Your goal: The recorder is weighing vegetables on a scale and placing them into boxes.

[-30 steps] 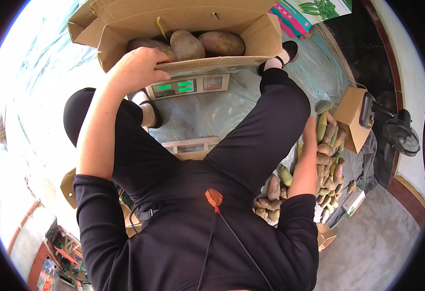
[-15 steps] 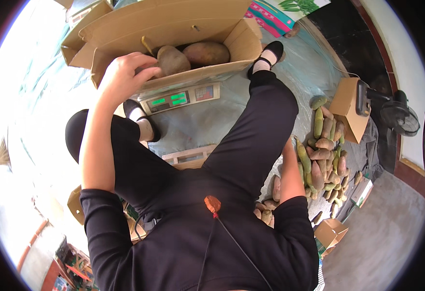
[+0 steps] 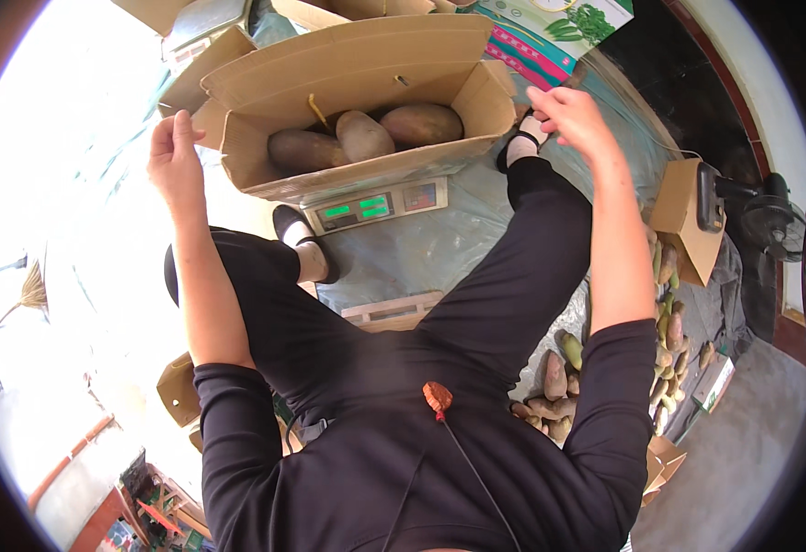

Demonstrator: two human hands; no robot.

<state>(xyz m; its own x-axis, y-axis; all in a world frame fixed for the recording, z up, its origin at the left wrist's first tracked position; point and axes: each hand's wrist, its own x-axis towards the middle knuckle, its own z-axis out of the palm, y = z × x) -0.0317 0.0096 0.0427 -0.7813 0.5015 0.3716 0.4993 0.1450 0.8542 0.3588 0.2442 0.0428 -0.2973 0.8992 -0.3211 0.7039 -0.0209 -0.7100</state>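
An open cardboard carton (image 3: 366, 179) rests on a digital scale (image 3: 361, 207) with a lit green display. Three large brown oblong tubers (image 3: 366, 136) lie inside it. Off the carton's left end, beside a raised flap (image 3: 210, 74), my left hand (image 3: 177, 161) is up with its fingers loosely bent and nothing seen in them. Past the right end my right hand (image 3: 573, 118) hangs above my shoe, empty, its fingers partly spread. Neither hand appears to touch the carton.
Brown and green oblong produce (image 3: 669, 340) is heaped on the floor to my right, partly behind my arm. Near it stand a cardboard box (image 3: 683, 221) and a black fan (image 3: 771, 221). Printed cartons (image 3: 550, 37) are at the far right. A broom (image 3: 28, 290) is on the left.
My left hand has let go of the tuber in the carton and moved left, out of it. My right hand has come up from the heap to the carton's right end.
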